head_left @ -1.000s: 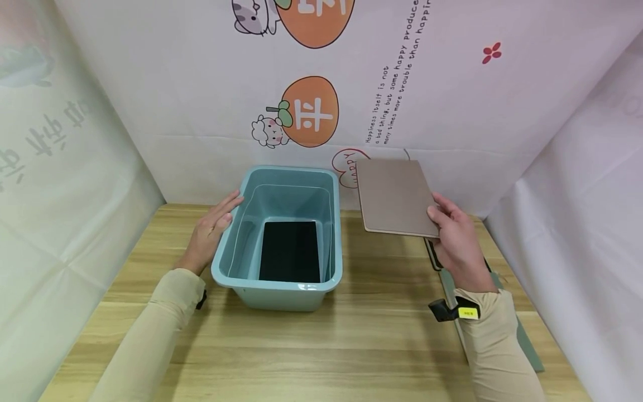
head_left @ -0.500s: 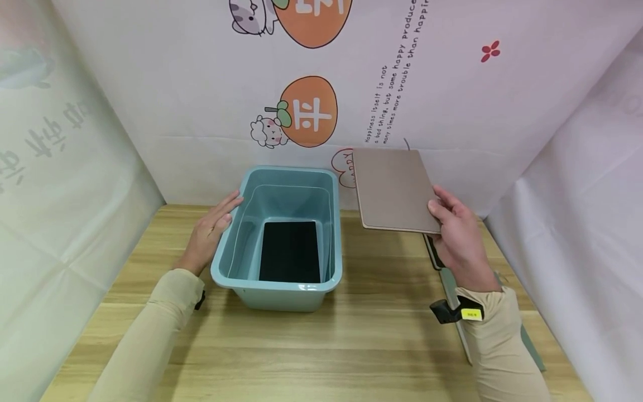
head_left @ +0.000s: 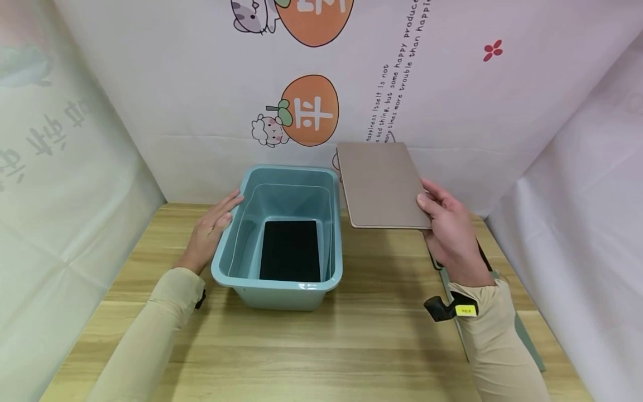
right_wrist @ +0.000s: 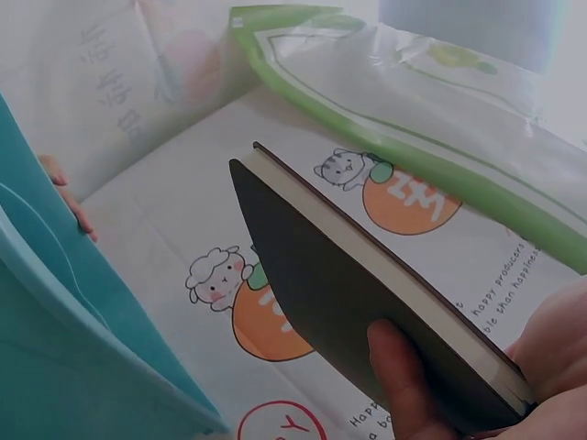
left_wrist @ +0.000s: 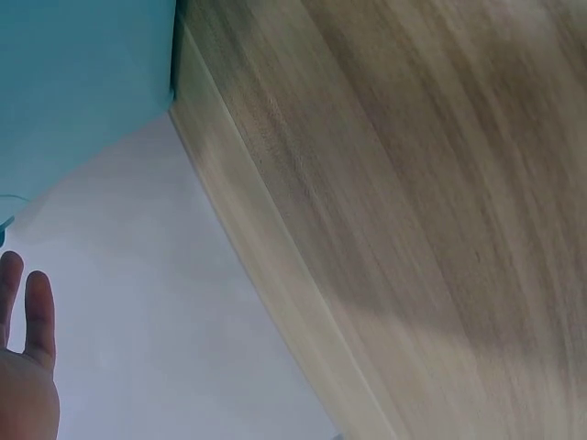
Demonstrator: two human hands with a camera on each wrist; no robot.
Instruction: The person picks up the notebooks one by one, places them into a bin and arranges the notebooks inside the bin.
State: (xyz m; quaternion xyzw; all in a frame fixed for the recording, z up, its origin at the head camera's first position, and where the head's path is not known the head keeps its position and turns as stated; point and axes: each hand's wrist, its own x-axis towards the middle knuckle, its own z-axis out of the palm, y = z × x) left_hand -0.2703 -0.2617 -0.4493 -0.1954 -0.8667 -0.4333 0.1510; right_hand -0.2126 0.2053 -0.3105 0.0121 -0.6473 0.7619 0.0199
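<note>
A taupe hardcover notebook (head_left: 382,187) is held by my right hand (head_left: 454,234), thumb on the upper cover and fingers beneath, just right of the bin and raised above the table. In the right wrist view its pale page edges (right_wrist: 385,284) show between the covers. My left hand (head_left: 207,231) rests with extended fingers against the left rim of the light blue plastic bin (head_left: 281,286). On the bin's floor lies a flat black rectangle (head_left: 290,251), like a dark-covered book. The left wrist view catches only part of the left hand (left_wrist: 27,367) beside the bin wall (left_wrist: 83,73).
Beneath my right forearm, a green flat item (head_left: 527,343) and a black-edged one (head_left: 484,258) lie on the wooden table (head_left: 281,357), partly covered by the arm. White printed cloth (head_left: 201,95) rises behind the table and along both sides.
My right hand has carried the notebook upward and to the left, toward the bin. The left hand and the bin stay where they were.
</note>
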